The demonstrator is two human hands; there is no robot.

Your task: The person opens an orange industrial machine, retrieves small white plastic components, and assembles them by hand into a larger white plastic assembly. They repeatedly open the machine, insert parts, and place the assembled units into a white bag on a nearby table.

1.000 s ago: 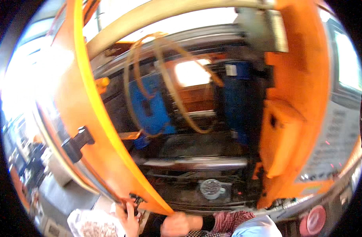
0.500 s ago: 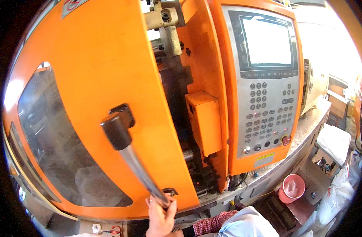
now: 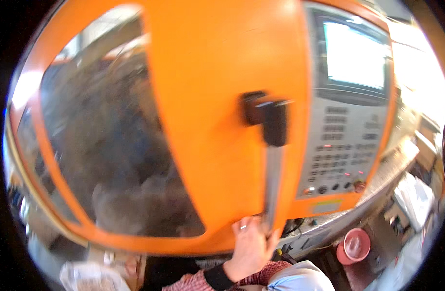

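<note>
The right hand (image 3: 251, 245) closes its grip around the bottom of the door handle (image 3: 273, 179), whose bar runs straight up from it.

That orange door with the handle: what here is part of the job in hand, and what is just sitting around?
In use:
orange sliding door
long grey handle
hand gripping its lower end

Lying about:
control panel with screen and keys
red bowl-shaped thing lower right

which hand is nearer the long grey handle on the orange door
Only one hand is in view: it grips the lower end of the grey handle on the orange door. Its sleeve rises from bottom centre, so I cannot tell left from right. The other hand is out of view.
</note>
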